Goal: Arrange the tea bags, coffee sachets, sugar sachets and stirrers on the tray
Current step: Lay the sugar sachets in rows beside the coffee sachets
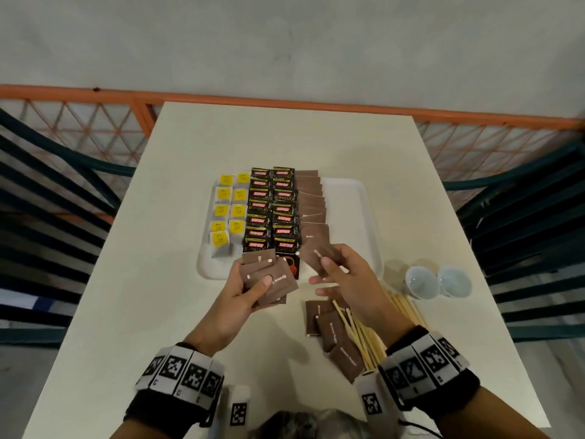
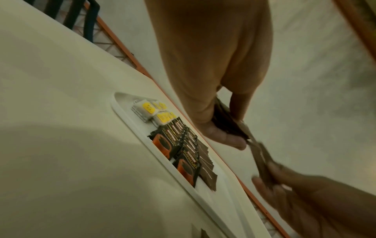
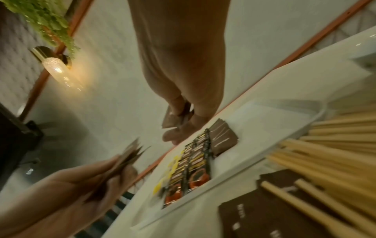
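The white tray [image 1: 348,201] holds two columns of yellow-tagged tea bags [image 1: 228,210], two columns of black coffee sachets [image 1: 273,210] and an overlapping row of brown sugar sachets [image 1: 311,201]. Over the tray's near edge, my left hand [image 1: 253,286] grips a fanned stack of brown sugar sachets [image 1: 272,277]. Just to its right, my right hand [image 1: 329,264] pinches a single sugar sachet [image 1: 316,258] at the near end of the sugar row. Several loose sugar sachets [image 1: 332,331] and a pile of wooden stirrers [image 1: 367,340] lie on the table under my right forearm.
Two small white cups [image 1: 422,282] stand on the table to the right of the tray. The right third of the tray is bare. Dark chairs and an orange mesh railing [image 1: 95,128] flank the white table [image 1: 158,312].
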Demonstrator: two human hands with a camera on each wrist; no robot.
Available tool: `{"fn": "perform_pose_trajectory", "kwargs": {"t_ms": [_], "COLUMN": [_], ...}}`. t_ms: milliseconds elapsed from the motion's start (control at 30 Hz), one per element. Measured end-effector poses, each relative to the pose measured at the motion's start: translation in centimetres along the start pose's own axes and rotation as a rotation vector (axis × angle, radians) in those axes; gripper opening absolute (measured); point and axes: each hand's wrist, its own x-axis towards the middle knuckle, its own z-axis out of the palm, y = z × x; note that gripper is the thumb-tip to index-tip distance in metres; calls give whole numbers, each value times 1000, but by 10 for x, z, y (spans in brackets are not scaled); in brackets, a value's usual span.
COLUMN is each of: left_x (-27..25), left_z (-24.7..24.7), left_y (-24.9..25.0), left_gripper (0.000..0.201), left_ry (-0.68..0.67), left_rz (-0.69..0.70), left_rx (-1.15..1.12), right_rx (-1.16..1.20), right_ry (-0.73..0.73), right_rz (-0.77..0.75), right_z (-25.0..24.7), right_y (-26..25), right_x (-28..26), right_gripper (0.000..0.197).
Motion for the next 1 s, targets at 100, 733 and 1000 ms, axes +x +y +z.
{"fn": "perform_pose_trajectory", "kwargs": {"t_ms": [100,733,1000], "left_x": [0,6,13], "left_z": [-10,-23,-17], "left_y": [-1,-5,3], "left_gripper": [42,35,39], "left_ry": [48,146,133], "left_rz": [-2,11,-7], "left_rx": [22,-80,-35], "right_rx": [-136,-443,-438], "right_ry": [-9,290,317], "right_rz": [93,-28,-51], "right_z": [-17,-24,-20], "right_y": [11,36,42], "right_x": [17,103,107], "right_gripper": [22,12,23]}}
